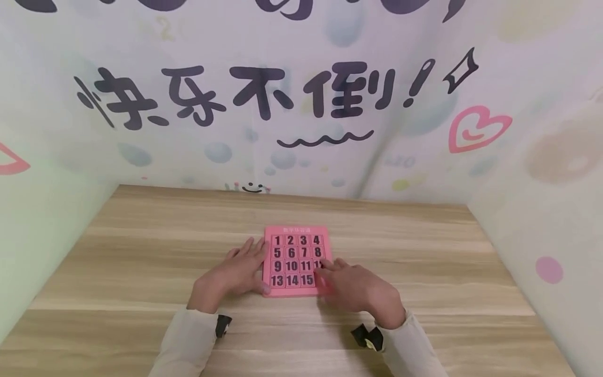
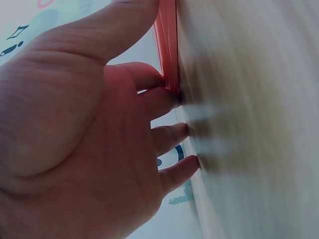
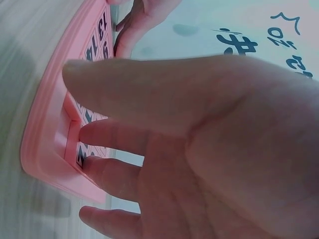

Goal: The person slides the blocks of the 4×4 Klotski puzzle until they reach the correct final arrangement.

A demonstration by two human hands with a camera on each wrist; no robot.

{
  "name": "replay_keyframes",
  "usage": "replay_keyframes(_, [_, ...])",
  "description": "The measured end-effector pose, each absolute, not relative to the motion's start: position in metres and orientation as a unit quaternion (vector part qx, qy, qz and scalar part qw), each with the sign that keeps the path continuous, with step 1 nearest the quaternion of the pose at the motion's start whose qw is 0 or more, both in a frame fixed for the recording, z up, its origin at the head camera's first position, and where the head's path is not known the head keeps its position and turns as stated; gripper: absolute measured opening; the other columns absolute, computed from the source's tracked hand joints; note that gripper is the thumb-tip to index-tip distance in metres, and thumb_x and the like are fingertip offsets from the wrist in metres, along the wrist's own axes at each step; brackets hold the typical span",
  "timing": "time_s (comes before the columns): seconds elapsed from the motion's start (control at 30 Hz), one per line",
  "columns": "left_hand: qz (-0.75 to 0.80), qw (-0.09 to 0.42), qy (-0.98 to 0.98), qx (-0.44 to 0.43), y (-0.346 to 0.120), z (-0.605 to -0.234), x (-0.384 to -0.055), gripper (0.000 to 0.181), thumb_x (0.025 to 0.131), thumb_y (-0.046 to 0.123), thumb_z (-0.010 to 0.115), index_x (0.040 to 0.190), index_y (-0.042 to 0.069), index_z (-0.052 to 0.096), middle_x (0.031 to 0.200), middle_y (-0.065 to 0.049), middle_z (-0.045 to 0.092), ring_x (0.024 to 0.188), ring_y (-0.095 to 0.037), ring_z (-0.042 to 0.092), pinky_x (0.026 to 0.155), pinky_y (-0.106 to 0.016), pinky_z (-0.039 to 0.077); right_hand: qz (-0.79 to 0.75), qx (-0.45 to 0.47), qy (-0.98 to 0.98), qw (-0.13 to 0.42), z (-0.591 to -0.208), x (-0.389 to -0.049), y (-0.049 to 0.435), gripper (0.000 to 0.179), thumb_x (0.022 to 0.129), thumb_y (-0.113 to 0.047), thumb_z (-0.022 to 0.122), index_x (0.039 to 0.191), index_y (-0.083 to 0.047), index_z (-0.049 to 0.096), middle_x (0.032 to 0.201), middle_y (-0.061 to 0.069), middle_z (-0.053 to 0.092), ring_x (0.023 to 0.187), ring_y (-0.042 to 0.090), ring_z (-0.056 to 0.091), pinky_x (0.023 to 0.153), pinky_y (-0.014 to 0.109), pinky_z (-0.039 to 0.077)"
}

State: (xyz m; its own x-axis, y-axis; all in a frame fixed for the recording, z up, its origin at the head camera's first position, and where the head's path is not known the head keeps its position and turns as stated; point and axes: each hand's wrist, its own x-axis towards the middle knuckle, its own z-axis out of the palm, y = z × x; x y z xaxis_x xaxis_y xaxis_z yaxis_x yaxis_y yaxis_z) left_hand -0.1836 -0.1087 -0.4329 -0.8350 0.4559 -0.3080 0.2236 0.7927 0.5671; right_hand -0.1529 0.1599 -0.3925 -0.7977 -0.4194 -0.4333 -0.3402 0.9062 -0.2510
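Observation:
A pink number slide puzzle point(image 1: 298, 294) lies flat on the wooden table. Its tiles run in order from 1, and the lower right corner beside 15 shows as a recess in the right wrist view, partly under my fingers. With thumb and forefinger my left hand point(image 1: 240, 272) holds the puzzle's left side; in the left wrist view that hand's point(image 2: 99, 139) outer fingertips rest on the table. My right hand point(image 1: 355, 285) is over the right edge, and its fingertips touch around the 12 tile point(image 3: 81, 157), part of which they cover. The right thumb point(image 3: 94, 82) extends over the near rim.
The wood-grain table point(image 1: 188, 214) stretches around the puzzle on all sides. Behind it hangs a pale printed backdrop point(image 1: 301, 167) with large black writing, and white panels point(image 1: 532, 220) close in both sides. Light sleeves point(image 1: 186, 340) with dark straps cover both wrists.

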Motion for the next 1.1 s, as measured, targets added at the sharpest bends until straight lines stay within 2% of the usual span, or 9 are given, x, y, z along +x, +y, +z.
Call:
replay_keyframes(0.2, [0.258,0.214,0.922,0.196,-0.1091,-0.4351,-0.1853,0.107,0.086,0.031,0.084,0.164,-0.004,0.019,0.173,-0.023,0.009,0.162,-0.046,0.001,0.130,-0.065,0.005,-0.091,-0.196,0.944,0.251,-0.3925,-0.1516,0.1615,0.059,0.103,-0.033,0.065,0.158,-0.017,0.049,0.171,0.006,0.033,0.157,0.041,0.031,0.126,0.062,0.031])
replay_keyframes(0.87, [0.242,0.207,0.926,0.200,-0.1113,-0.4342,-0.1869,0.107,0.088,0.036,0.082,0.165,-0.001,0.019,0.174,-0.021,0.010,0.162,-0.044,0.003,0.131,-0.063,0.008,-0.087,-0.196,0.946,0.243,-0.3946,-0.1525,0.1607,0.062,0.102,-0.033,0.068,0.158,-0.018,0.048,0.172,0.005,0.033,0.157,0.040,0.032,0.125,0.061,0.032])
replay_keyframes(1.0, [0.234,0.202,0.930,0.199,-0.1145,-0.4332,-0.1839,0.105,0.090,0.037,0.081,0.166,0.000,0.017,0.174,-0.020,0.010,0.162,-0.045,0.005,0.130,-0.064,0.009,-0.086,-0.201,0.944,0.245,-0.3958,-0.1528,0.1583,0.062,0.103,-0.035,0.066,0.159,-0.019,0.047,0.172,0.005,0.031,0.158,0.040,0.031,0.125,0.062,0.032])
replay_keyframes(1.1, [0.222,0.193,0.935,0.197,-0.1180,-0.4312,-0.1815,0.100,0.093,0.038,0.077,0.166,0.002,0.019,0.174,-0.019,0.014,0.162,-0.045,0.010,0.130,-0.064,0.012,-0.095,-0.206,0.946,0.231,-0.3967,-0.1560,0.1582,0.054,0.107,-0.036,0.058,0.157,-0.017,0.050,0.171,0.007,0.034,0.156,0.043,0.033,0.124,0.063,0.033])
